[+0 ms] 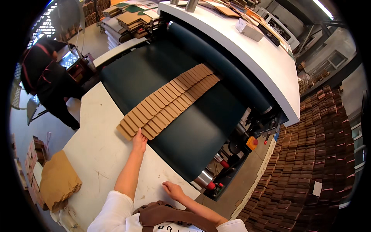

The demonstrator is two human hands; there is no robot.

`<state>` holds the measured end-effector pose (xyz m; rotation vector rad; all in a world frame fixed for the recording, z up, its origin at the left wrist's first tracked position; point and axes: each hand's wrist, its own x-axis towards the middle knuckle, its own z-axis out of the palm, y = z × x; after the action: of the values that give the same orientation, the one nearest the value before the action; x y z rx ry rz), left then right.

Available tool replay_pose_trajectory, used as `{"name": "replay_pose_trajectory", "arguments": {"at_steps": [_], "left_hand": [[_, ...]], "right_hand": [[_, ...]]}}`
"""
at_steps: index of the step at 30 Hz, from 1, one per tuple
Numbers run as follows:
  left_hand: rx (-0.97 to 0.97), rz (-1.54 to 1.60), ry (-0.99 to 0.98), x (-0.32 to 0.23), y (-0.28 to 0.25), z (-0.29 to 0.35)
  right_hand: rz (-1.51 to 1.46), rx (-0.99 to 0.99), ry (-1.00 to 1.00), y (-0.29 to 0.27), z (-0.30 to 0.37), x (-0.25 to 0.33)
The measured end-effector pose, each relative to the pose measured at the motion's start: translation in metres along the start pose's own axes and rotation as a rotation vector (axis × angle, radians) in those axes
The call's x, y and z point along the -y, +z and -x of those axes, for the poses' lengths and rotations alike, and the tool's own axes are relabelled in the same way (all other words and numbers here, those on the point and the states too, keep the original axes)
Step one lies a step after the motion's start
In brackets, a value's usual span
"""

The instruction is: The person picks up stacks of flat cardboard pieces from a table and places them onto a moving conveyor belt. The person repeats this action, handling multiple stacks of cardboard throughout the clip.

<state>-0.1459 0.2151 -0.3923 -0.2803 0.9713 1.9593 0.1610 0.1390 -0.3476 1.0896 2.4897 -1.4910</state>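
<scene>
Two overlapping rows of brown cardboard pieces (170, 101) lie side by side in a long curved strip. The strip runs over a dark green conveyor belt (127, 73), from a roller at the far side to the white tabletop (104, 154) on my side. My left hand (140, 141) is at the near end of the strip, its fingers stretched out and touching the edge of the cardboard. Over the tabletop near its right corner is my right hand (174, 191), away from the cardboard, with fingers loosely bent and nothing visible in them.
A dark roller (220, 65) and the machine's white cover (247, 50) stand beyond the belt. A red stop button on a yellow box (252, 142) is at the right. Stacked cardboard (305, 154) fills the right side. Brown sheets (60, 179) lie lower left; a person (50, 77) bends farther back.
</scene>
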Motion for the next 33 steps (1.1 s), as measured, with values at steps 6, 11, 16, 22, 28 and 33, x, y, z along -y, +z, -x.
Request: {"name": "replay_pose_trajectory", "arguments": {"at_steps": [6, 11, 16, 22, 28, 33], "left_hand": [[-0.031, -0.007, 0.090, -0.005, 0.048, -0.015], [0.069, -0.066, 0.086, -0.002, 0.068, -0.047], [0.099, -0.136, 0.090, 0.025, 0.110, -0.083], [0.180, -0.102, 0.036, 0.075, 0.178, -0.139], [0.130, -0.097, 0.032, 0.078, 0.184, -0.136], [0.129, -0.104, 0.007, 0.077, 0.174, -0.135]], "right_hand": [[-0.113, -0.019, -0.030, -0.029, -0.049, 0.009], [-0.139, -0.110, -0.177, -0.110, -0.121, 0.017], [0.038, -0.438, -0.307, -0.226, -0.225, 0.012], [0.523, -0.705, -0.304, -0.324, -0.357, -0.012], [0.685, -0.660, -0.094, -0.309, -0.399, -0.037], [0.687, -0.665, -0.095, -0.303, -0.395, -0.033]]}}
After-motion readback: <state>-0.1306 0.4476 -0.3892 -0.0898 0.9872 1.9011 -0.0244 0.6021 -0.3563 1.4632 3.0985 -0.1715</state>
